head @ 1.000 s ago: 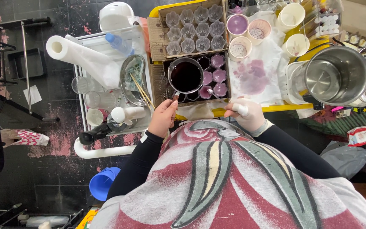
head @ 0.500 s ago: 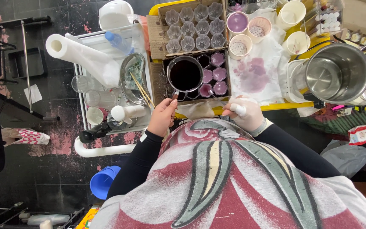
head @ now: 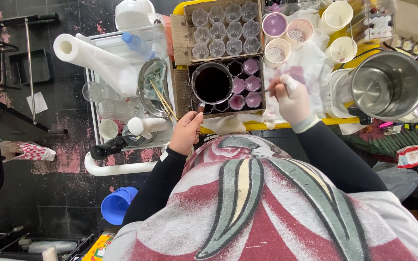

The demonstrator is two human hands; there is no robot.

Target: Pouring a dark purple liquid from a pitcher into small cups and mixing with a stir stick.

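Closest to me, the person's left hand (head: 186,131) is curled around the handle of a small dark pot (head: 212,83), which sits in the cardboard box (head: 180,92) just beyond the hand, its handle running back toward the wrist. The right hand (head: 292,99), in a pale glove, is closed on a thin stick (head: 273,89) lying crosswise, tip pointing left toward the purple-filled moulds (head: 247,84) beside the pot. It is the hand nearer them. Farther along the yellow desk (head: 315,123): empty clear moulds (head: 226,26), round paper cups (head: 286,34), a steel pot (head: 388,84). A red and white packet (head: 414,155) lies down on the right.
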